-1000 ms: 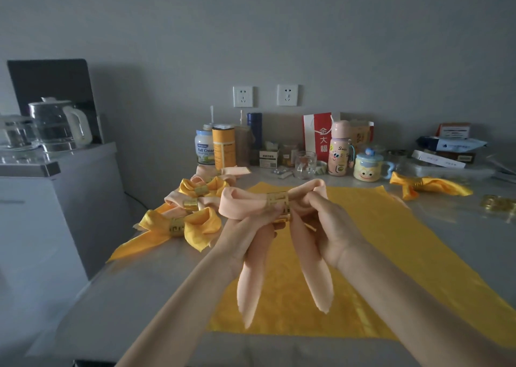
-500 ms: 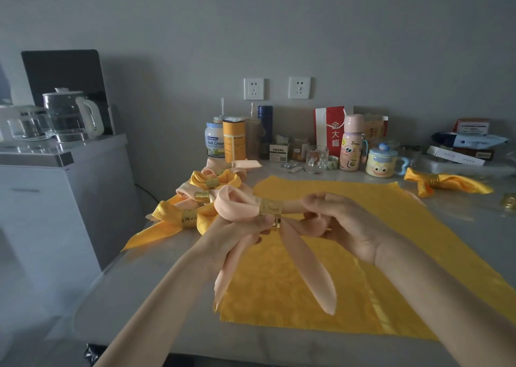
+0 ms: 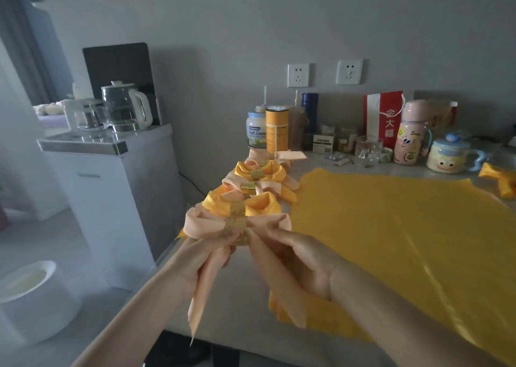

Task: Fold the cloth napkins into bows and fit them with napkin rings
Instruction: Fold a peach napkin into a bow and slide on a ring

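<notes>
Both hands hold a peach bow [image 3: 205, 224] in the air over the front left corner of the counter [image 3: 240, 285]. A gold ring [image 3: 236, 223] sits round the bow's middle, with one loop puffed out to each side of it. The left hand [image 3: 208, 257] has its grip closed round the cloth just under the ring, and the left tail runs down through its fingers and hangs past the counter's front edge. The right hand [image 3: 298, 257] has a tight pinching grip on the cloth at the ring's right side, thumb and fingertips pressed together on the fabric. The right tail drops beneath its palm.

Just behind the held bow, a row of finished bows [image 3: 259, 172], yellow and peach by turns, lies along the counter's left edge, each with its own gold ring. A yellow cloth [image 3: 391, 241] lies flat across the middle and right of the counter. One more yellow bow [image 3: 499, 182] lies at the right edge. Jars, a glass, a pink bottle and a mug [image 3: 446, 160] stand along the back edge. A kettle [image 3: 125, 107] stands on a white cabinet off the counter's left side.
</notes>
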{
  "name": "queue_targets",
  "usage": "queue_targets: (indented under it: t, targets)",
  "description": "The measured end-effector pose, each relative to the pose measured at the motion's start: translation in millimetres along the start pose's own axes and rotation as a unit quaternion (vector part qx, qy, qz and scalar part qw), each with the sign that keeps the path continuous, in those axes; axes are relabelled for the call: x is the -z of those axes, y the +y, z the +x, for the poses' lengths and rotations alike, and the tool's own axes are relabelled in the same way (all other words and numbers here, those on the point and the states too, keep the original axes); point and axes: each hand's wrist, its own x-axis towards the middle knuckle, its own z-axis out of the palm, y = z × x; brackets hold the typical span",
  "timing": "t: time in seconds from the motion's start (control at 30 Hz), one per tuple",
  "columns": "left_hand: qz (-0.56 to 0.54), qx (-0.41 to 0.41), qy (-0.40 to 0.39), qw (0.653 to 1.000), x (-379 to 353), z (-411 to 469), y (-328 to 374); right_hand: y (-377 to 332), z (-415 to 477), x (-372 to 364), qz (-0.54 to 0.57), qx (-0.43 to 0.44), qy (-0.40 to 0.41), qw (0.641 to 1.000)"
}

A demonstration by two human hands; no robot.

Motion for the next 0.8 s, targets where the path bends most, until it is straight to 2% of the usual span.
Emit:
queue_targets:
  t: [0.03,0.07,0.17,0.27,0.33,0.4,0.53,0.63,0.67,0.73,0.8]
  targets:
    - [0.032,-0.01,0.019,0.999,5.5,9.7,-1.5,3.7,6.2,-8.2,-0.003,-0.007,-0.005,1.0]
    - [0.065,0.0,0.003,0.998,8.2,13.2,-2.7,4.4,8.7,-10.2,-0.001,-0.006,-0.003,1.0]
    - [0.077,0.025,-0.157,0.984,29.5,12.1,0.0,-2.4,16.8,-13.8,0.042,-0.006,-0.03,0.999]
    - [0.077,0.078,-0.229,0.967,42.9,16.1,0.8,-5.2,27.8,-15.4,0.067,0.023,-0.029,0.997]
    - [0.106,0.103,-0.209,0.967,36.2,29.1,-2.2,-2.5,39.5,-21.7,0.045,0.032,0.007,0.998]
    - [0.174,0.088,-0.181,0.964,31.1,42.9,-5.3,2.7,50.9,-29.7,0.009,0.033,0.055,0.998]
    - [0.225,0.061,-0.243,0.942,37.8,38.0,-1.4,14.7,71.6,-39.6,-0.058,0.084,0.129,0.986]
    - [0.244,0.009,-0.234,0.941,47.8,43.6,-8.8,24.0,79.0,-42.9,-0.11,0.116,0.16,0.974]
    - [0.285,-0.016,-0.213,0.935,48.6,49.0,-13.1,24.7,76.6,-43.2,-0.142,0.135,0.166,0.967]
    - [0.393,-0.07,-0.167,0.902,49.3,57.5,-20.0,24.5,73.7,-42.3,-0.171,0.182,0.17,0.953]
    - [0.453,-0.121,-0.147,0.871,50.4,61.9,-26.3,23.9,75.6,-39.5,-0.21,0.2,0.183,0.939]
